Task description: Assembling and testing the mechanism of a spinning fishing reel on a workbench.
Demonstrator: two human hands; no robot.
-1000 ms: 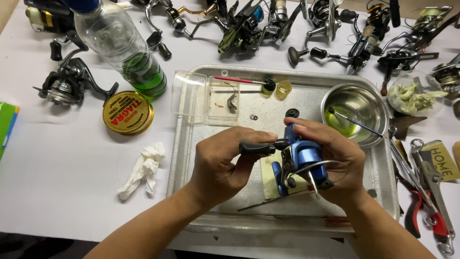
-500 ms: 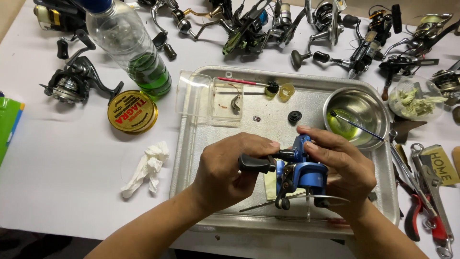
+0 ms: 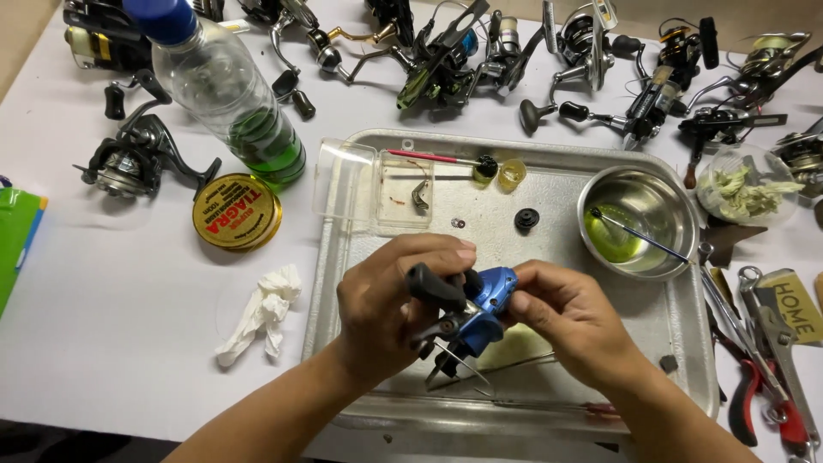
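Over the metal tray (image 3: 343, 257), my left hand (image 3: 386, 309) clamps the blue reel (image 3: 480, 309); my right hand (image 3: 574, 321) pinches its right end, body slanting upward right.

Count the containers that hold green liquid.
2: the clear plastic bottle on the table just left of the metal tray, and the steel bowl in the tray's far right corner. The clutter of reels behind could hide more.

A blue spinning reel (image 3: 477, 310) with a black handle knob, tilted, held just above the metal tray (image 3: 549, 201).
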